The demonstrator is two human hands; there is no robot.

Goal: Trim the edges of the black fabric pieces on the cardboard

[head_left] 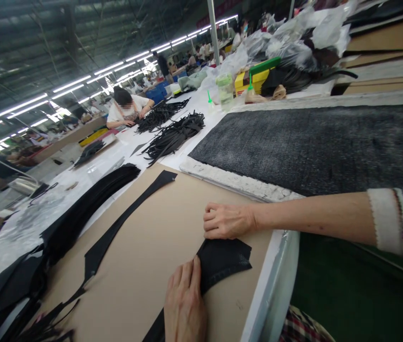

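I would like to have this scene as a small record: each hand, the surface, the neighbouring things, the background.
Left hand: laid over a flat black piece with curved edge
Right hand: fingers curled, at the piece's far edge; grip unclear
Surface: smooth tan board
Also on board: long, narrow black piece
Beyond board: bundle of thin black strips; dark grey, rectangular, textured sheet
Background: person in white top, bent forward

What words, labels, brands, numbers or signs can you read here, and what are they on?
No text can be read.
Red banner in the background: too small and blurred.
Yellow box: no lettering I can make out.
Tan board: one small mark, too faint to read.
Black piece being handled: no lettering visible.
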